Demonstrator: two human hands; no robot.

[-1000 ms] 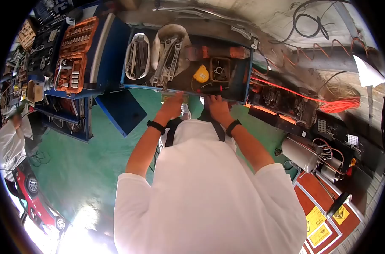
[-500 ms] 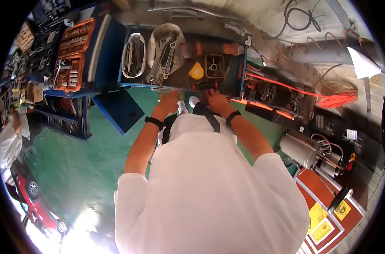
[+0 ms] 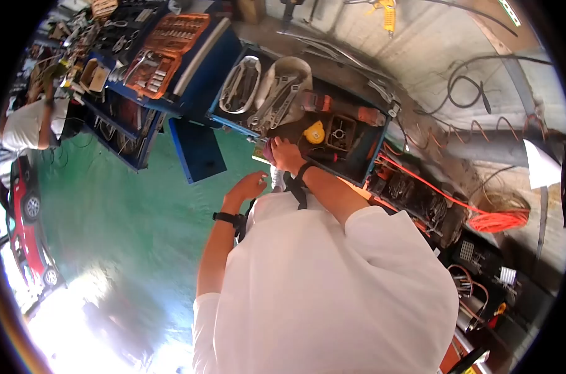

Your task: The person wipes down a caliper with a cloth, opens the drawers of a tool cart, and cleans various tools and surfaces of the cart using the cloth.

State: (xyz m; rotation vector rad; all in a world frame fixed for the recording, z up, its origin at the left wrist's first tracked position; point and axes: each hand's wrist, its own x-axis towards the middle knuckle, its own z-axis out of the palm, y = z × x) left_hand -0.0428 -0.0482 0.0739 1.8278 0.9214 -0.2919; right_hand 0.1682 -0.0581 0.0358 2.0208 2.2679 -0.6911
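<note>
My right hand (image 3: 286, 154) is at the front edge of the blue tool tray (image 3: 234, 124), its fingers bent over a dark reddish cloth (image 3: 268, 151) that shows on its left side. My left hand (image 3: 252, 186) hangs in front of my waist, apart from the tray, fingers loosely bent, with nothing visible in it. Inside the tray, close to my right hand, are a yellow tape measure (image 3: 314, 132), several wrenches (image 3: 283, 93) on a pale container and a red-and-black power tool (image 3: 342, 107). A screwdriver (image 3: 323, 156) lies near the front edge.
Left of the tray stands a blue cabinet (image 3: 202, 81) with an orange socket set (image 3: 161, 59) on top. A blue panel (image 3: 197, 149) juts out over the green floor (image 3: 127, 206). Red hose (image 3: 498, 220) lies coiled on the right. Another person (image 3: 37, 124) works at the far left.
My view has turned, shifting the tray rightward in the picture. My left hand has drawn back from the tray's front edge. My right hand has moved left along that edge with the cloth.
</note>
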